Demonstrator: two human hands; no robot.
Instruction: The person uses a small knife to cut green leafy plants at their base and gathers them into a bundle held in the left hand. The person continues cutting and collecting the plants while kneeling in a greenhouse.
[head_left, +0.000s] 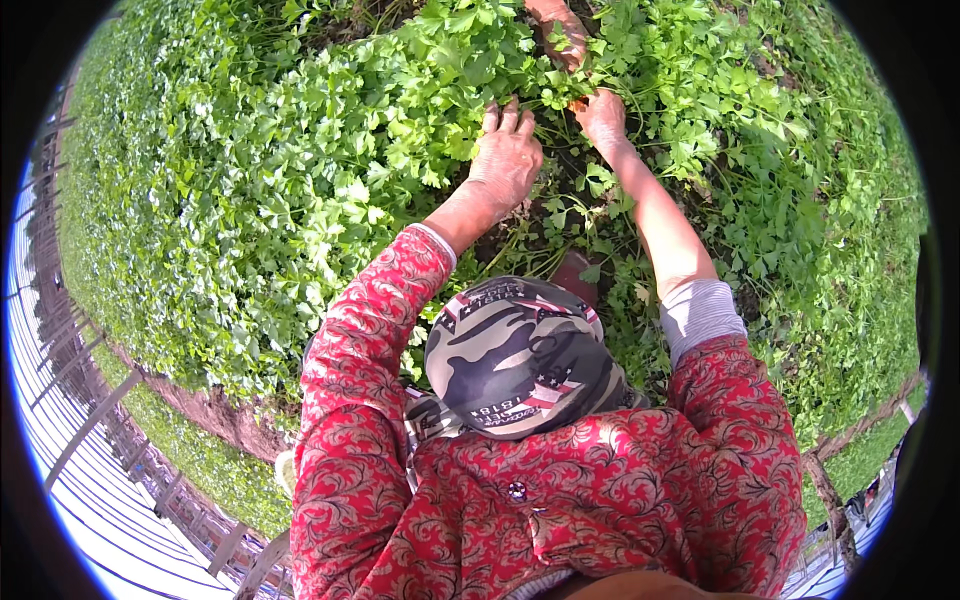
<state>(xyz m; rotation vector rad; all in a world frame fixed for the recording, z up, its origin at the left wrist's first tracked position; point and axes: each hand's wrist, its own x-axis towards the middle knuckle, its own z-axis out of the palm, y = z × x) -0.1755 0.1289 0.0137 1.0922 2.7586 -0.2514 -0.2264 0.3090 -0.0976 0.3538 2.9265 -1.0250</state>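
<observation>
Leafy green plants (352, 139), celery or flat parsley by their leaves, grow densely before me. My left hand (508, 159) lies back-up against the foliage, its fingers slightly apart and pressing on leaves; the thumb is hidden. To its right, my right hand (602, 118) is curled low among the stems. A small orange object (579, 105) shows at its fingers, mostly covered, so its kind is unclear. Thin stems (551, 135) and dark soil show between my hands.
Another person's hand (566, 45) reaches into the plants from the top, close to my right hand. Camouflage fabric (525, 360) with printed writing bulges below my arms. A dark red rounded thing (576, 276) sits on the soil. Posts (90, 427) and pale sheeting (97, 517) stand at left.
</observation>
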